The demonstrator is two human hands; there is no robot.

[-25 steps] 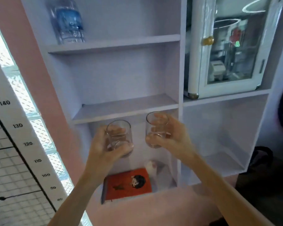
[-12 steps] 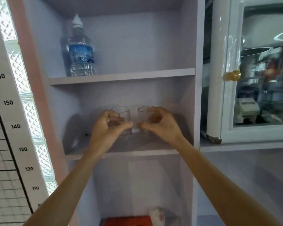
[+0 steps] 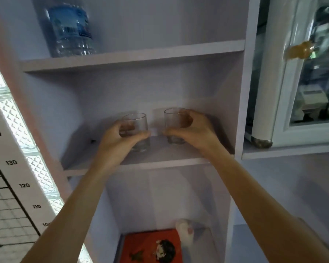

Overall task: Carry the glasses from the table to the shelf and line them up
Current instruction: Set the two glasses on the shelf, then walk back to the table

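Pale shelf (image 3: 169, 157), left glass (image 3: 139, 120), right glass (image 3: 171, 119), seemingly both resting on it

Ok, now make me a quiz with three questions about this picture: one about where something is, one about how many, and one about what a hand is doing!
1. Where does the water bottle stand?
A) on the upper shelf
B) on the floor
C) inside a cup

2. How many glasses are being held?
A) one
B) two
C) four

3. What is the left hand doing?
A) hanging loose
B) gripping a glass
C) pointing up

Answers:
1 A, the bottle stands on the board above the glasses.
2 B, there is the left glass and the right glass.
3 B, its fingers and thumb curl round the left glass.
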